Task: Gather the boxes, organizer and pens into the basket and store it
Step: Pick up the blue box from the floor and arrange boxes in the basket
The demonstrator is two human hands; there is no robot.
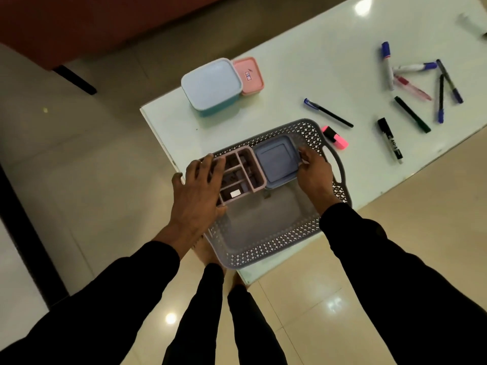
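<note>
A grey perforated basket sits at the near corner of the white table. Inside it lie a pink compartment organizer and a blue lidded box. My left hand lies with straight fingers over the organizer's left side. My right hand grips the blue box's right edge with curled fingers. A larger teal box with a pale lid and a small pink box stand farther back. Several pens and markers are scattered at the right, with a pink highlighter beside the basket.
The basket overhangs the table's near edge. A dark chair leg and a red seat stand at the far left on the tiled floor. My legs are below the basket. A white object lies at the table's far right.
</note>
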